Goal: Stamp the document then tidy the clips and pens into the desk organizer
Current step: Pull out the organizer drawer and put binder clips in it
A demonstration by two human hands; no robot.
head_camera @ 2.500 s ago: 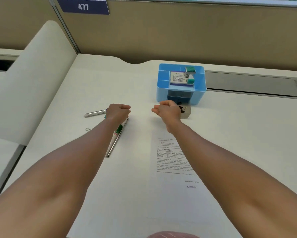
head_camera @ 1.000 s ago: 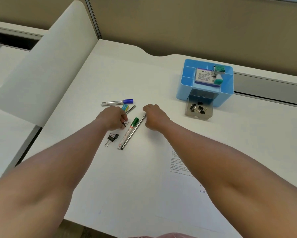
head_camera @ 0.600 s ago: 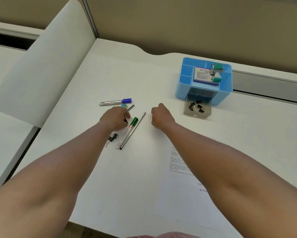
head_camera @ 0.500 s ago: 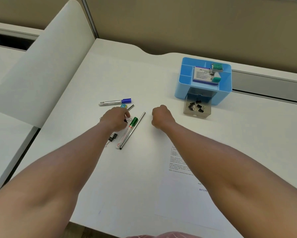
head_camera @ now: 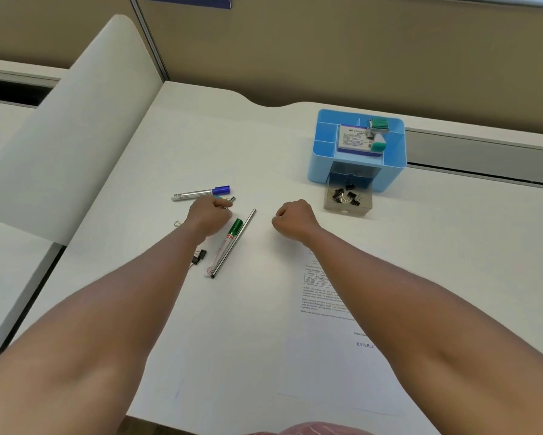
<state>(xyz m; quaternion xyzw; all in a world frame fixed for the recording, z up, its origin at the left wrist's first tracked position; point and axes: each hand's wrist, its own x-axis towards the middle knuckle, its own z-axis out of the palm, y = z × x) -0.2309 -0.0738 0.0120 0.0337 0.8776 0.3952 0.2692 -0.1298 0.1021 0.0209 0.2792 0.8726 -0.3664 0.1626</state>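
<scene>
My left hand (head_camera: 208,216) is curled down on the desk and pinches a small binder clip that its fingers mostly hide. Just past its fingertips a dark pen tip (head_camera: 231,199) peeks out, and behind that lies a blue-capped marker (head_camera: 201,193). A green-capped marker (head_camera: 224,246) and a thin metal pen (head_camera: 234,243) lie side by side to its right. A black binder clip (head_camera: 199,256) sits by my left forearm. My right hand (head_camera: 293,218) is a closed fist on the desk; nothing shows in it. The blue organizer (head_camera: 322,158) has its drawer (head_camera: 347,206) pulled out, holding several black clips.
The printed document (head_camera: 333,365), stamped ENTERED, lies under my right forearm. A wire paper clip (head_camera: 177,223) lies left of my left wrist. A white curved divider (head_camera: 75,130) borders the desk's left side, and a beige partition wall stands behind. A card box and a green stamp sit on top of the organizer.
My right hand drew back from the pens to the right and closed into a fist. My left hand stayed curled over the clip by the pens. The view shifted slightly.
</scene>
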